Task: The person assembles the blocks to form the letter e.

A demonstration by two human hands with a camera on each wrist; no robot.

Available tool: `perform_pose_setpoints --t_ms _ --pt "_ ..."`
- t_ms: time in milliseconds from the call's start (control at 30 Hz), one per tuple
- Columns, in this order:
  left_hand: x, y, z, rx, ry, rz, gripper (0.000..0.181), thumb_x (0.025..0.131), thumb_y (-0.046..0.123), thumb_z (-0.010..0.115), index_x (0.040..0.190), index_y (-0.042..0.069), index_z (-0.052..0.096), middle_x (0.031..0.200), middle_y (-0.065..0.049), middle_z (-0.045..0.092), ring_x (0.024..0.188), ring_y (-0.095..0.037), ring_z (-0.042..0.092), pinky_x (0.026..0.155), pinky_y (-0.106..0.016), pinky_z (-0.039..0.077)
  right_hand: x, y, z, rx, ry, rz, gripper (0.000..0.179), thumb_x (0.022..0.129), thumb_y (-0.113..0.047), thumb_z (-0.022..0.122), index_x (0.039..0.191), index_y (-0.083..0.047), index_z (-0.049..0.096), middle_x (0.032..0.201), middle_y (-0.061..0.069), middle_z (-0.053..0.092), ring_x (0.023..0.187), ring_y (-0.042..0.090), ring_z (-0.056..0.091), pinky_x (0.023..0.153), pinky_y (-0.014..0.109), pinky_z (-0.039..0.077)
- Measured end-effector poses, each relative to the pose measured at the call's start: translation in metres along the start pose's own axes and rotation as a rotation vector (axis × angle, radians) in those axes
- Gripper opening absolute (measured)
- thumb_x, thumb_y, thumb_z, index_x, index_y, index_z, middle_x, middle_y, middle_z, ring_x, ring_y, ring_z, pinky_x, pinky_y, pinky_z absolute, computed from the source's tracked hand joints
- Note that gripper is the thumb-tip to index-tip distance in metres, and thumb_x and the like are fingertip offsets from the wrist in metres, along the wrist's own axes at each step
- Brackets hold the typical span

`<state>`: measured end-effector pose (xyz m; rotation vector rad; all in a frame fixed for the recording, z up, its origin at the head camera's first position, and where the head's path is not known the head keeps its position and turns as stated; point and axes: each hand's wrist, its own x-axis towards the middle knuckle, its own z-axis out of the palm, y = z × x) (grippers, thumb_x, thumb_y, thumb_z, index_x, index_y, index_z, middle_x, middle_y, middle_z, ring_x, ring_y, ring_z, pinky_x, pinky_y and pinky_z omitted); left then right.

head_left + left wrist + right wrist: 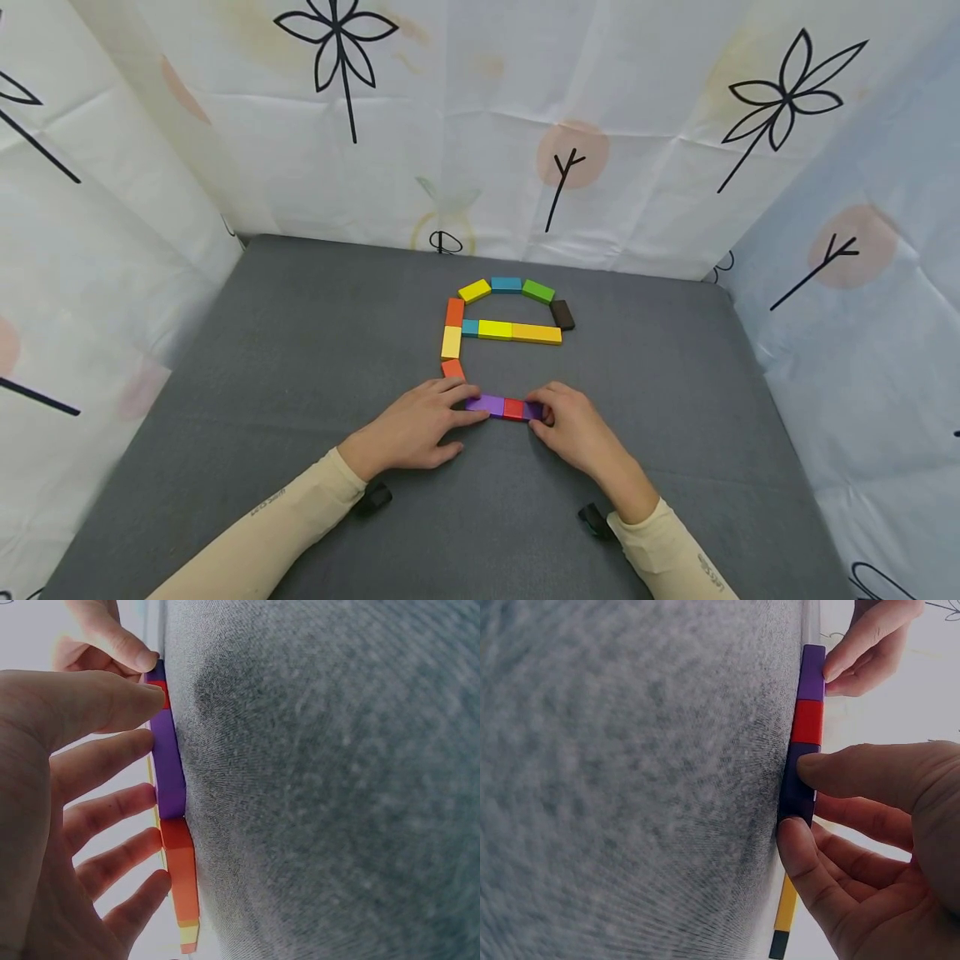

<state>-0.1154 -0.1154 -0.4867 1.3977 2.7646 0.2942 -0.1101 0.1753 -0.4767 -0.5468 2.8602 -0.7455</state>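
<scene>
Wooden blocks on a grey table form an e-like outline in the head view. Its lower end is a row of a purple block, a red block and a dark purple block. My left hand has its fingers spread and fairly straight, with fingertips at the purple block's left end. The right hand pinches the dark purple block at the row's right end, thumb on the near side. An orange block adjoins the purple one, partly hidden by the left fingers in the head view.
Above the hands lie a cream block, a red-orange block, yellow, blue, green and dark brown blocks, plus a crossbar ending in an amber block. Patterned white curtains border the table.
</scene>
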Motion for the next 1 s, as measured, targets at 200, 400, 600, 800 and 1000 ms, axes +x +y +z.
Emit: perform_pose_setpoints --t_ms 200,400,600,800,1000 --pt "-0.002 -0.001 -0.001 0.001 -0.026 -0.017 0.055 0.097 0.040 0.080 0.150 0.028 0.069 0.155 -0.006 0.056 0.141 -0.028 0.050 0.116 -0.051 0.044 0.001 -0.001 -0.001 -0.005 -0.050 -0.017 0.043 0.089 -0.010 0.091 0.130 -0.012 0.077 0.113 -0.001 0.066 0.088 0.013 0.057 0.078 0.035 0.053" --pt "-0.001 -0.001 -0.001 -0.009 -0.012 -0.014 0.054 0.096 0.039 0.080 0.147 0.027 0.071 0.153 -0.007 0.058 0.139 -0.028 0.052 0.114 -0.051 0.045 0.001 -0.001 0.000 -0.001 -0.062 -0.009 0.047 0.089 -0.009 0.091 0.133 -0.012 0.076 0.117 0.002 0.065 0.089 0.013 0.057 0.079 0.036 0.054" --pt "0.004 -0.001 0.001 -0.058 0.001 -0.017 0.052 0.097 0.039 0.079 0.147 0.029 0.070 0.148 -0.005 0.060 0.137 -0.029 0.052 0.113 -0.053 0.045 -0.002 0.000 -0.001 0.008 -0.071 0.002 0.050 0.088 -0.010 0.092 0.135 -0.010 0.074 0.117 0.003 0.063 0.089 0.015 0.056 0.078 0.035 0.054" --pt "0.012 -0.004 0.001 -0.161 0.025 -0.031 0.055 0.097 0.037 0.079 0.150 0.030 0.067 0.144 -0.003 0.062 0.132 -0.028 0.052 0.113 -0.055 0.043 -0.003 0.006 -0.007 0.043 -0.055 -0.028 0.050 0.091 -0.015 0.091 0.137 -0.009 0.073 0.119 0.006 0.060 0.086 0.015 0.056 0.073 0.031 0.052" --pt "0.014 -0.009 -0.004 -0.305 0.057 -0.073 0.055 0.099 0.038 0.076 0.151 0.026 0.067 0.143 -0.003 0.059 0.132 -0.027 0.053 0.110 -0.053 0.046 -0.002 0.010 -0.023 0.064 0.033 -0.047 0.058 0.095 -0.032 0.088 0.143 -0.008 0.069 0.137 0.012 0.060 0.105 0.025 0.064 0.086 0.044 0.058"
